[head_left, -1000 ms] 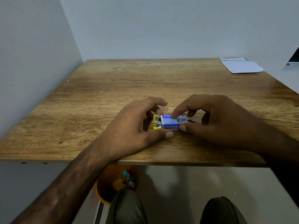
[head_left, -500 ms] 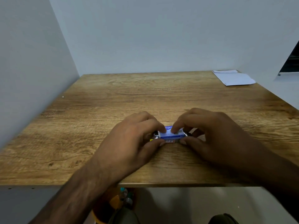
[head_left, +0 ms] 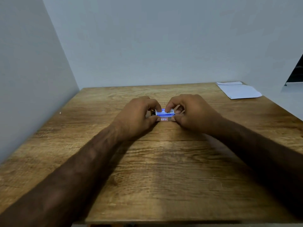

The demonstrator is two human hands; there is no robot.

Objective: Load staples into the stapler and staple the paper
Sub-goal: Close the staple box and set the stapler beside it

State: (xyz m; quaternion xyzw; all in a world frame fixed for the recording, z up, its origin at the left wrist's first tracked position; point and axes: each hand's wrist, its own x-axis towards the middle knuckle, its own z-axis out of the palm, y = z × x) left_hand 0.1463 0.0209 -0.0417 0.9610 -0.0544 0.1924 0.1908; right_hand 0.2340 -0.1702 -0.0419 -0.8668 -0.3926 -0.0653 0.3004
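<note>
Fingers (head_left: 158, 106) of both hands pinch staple box (head_left: 164, 113) between them; paper (head_left: 241, 92) well apart.

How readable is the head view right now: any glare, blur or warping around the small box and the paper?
Head view: the small box between the left hand and right hand is blown out blue-white, its print unreadable; both forearms near the lens are soft and dark; wide-angle warping splays the table edges; the paper at the far right corner is evenly lit.
</note>
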